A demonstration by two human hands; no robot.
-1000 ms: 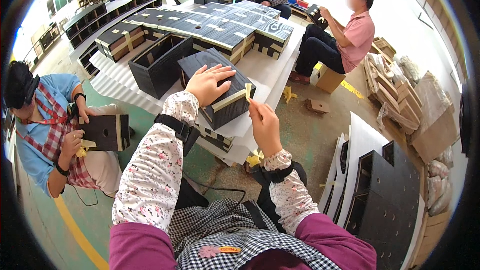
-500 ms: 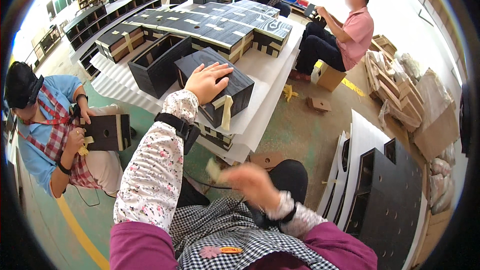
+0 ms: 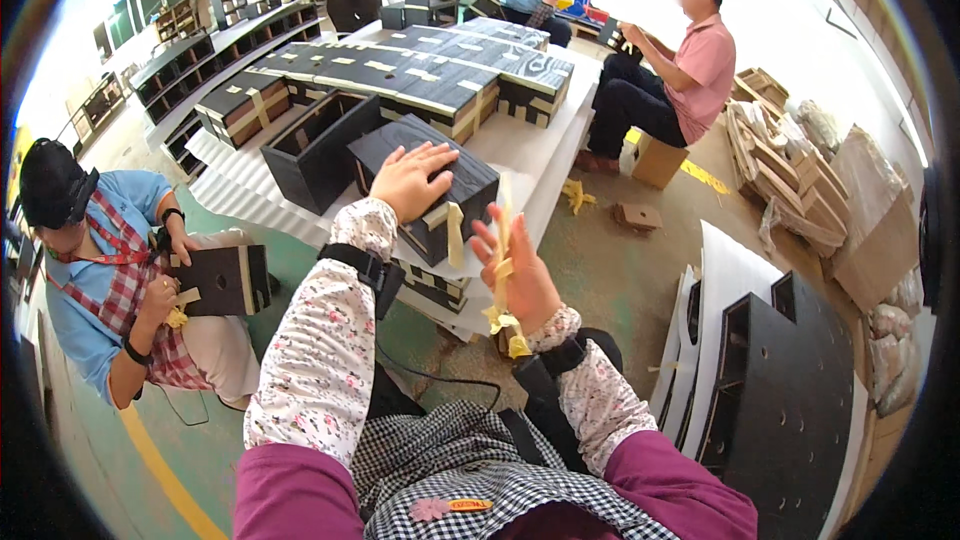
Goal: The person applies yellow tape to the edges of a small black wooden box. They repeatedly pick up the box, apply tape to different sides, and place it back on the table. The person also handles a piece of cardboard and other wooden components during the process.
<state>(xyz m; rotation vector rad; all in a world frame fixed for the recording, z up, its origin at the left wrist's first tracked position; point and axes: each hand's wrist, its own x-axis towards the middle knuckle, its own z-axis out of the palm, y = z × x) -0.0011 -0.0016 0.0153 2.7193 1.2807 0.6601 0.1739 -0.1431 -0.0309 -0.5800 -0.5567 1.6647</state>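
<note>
My left hand [image 3: 410,180] lies flat on top of a black wood-grain box [image 3: 440,165], fingers stretched out. A short strip of pale masking tape [image 3: 455,235] hangs on the box's near end. Beside that end, my right hand [image 3: 522,280] is raised with its fingers apart. A crumpled strip of yellowish tape [image 3: 500,285] trails along this hand; it seems to cling to it, though the contact is partly hidden. Left of the box, an open-topped black box [image 3: 320,150] stands on the same foam-covered stack.
Taped black boxes [image 3: 400,65] fill the far side of the stack. A co-worker [image 3: 130,270] at left handles a dark panel [image 3: 225,280]; another person [image 3: 670,80] sits at right. Black panels [image 3: 780,370] stand at lower right, and a cable [image 3: 440,375] hangs near my lap.
My right hand has risen from near my lap to the box's near end, its fingers spreading and tape trailing along it. My left hand stays on the box.
</note>
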